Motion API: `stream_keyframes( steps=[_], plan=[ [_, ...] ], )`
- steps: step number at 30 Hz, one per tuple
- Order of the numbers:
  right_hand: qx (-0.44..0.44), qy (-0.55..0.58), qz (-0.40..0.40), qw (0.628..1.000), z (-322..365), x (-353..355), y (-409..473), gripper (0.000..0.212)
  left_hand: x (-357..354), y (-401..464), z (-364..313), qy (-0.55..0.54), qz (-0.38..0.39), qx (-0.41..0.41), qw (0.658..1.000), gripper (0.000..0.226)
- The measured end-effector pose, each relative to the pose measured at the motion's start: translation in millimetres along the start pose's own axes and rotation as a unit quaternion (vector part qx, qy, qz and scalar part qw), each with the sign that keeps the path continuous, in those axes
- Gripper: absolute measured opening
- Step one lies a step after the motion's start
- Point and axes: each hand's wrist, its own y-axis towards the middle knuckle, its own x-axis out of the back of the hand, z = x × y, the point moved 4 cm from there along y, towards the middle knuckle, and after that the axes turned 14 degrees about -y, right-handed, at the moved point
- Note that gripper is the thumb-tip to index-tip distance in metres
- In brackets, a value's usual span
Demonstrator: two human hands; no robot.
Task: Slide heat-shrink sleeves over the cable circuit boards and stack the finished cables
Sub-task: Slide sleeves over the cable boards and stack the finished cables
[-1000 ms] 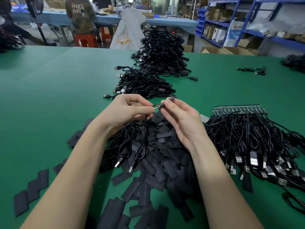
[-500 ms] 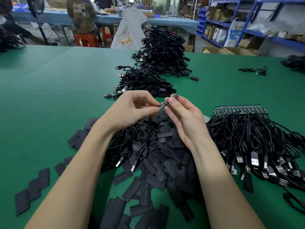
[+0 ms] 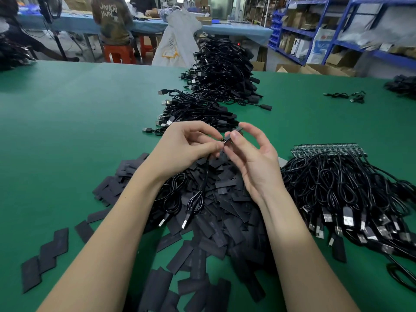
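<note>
My left hand pinches the board end of a black cable whose loop and USB plug hang down over a pile of flat black heat-shrink sleeves. My right hand pinches one black sleeve between thumb and forefinger, its near end meeting the cable's tip at my left fingertips. A second cable loop lies under my left wrist. Unsleeved cables with a row of green circuit boards lie at the right. Sleeved cables are stacked beyond my hands.
A larger heap of black cables stands farther back on the green table. Loose sleeves lie at the lower left. A single cable lies at the far right. Black scissors handles show at the right edge. People sit at a blue table behind.
Both hands have risen slightly and moved away from me. The sleeve in my right hand has tilted up and come against the cable tip held by my left hand.
</note>
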Motion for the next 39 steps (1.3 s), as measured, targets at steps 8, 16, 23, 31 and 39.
stream_keyframes(
  steps=[8,16,23,31,39],
  plan=[
    [0.017,-0.007,0.0,1.0,0.5,-4.5,-1.4,0.023,-3.3,0.3,1.5,-0.039,-0.014,-0.002,0.999,0.01],
    [0.008,-0.014,-0.02,1.0,-3.5,-2.5,0.4,0.021,-4.2,2.0,5.9,-0.056,-0.007,0.014,0.998,0.008],
    [0.008,-0.052,-0.024,0.998,-6.1,-3.7,0.6,0.023,-2.9,1.4,5.9,-0.046,-0.014,0.04,0.998,0.007],
    [0.012,-0.066,-0.053,0.996,-8.0,-6.5,-0.4,0.023,-4.2,0.9,4.6,-0.043,-0.025,0.049,0.998,0.006],
    [-0.017,-0.04,-0.07,0.997,-8.0,-2.5,0.5,0.023,-6.0,1.8,8.4,-0.023,-0.025,0.066,0.997,0.011]
  ],
)
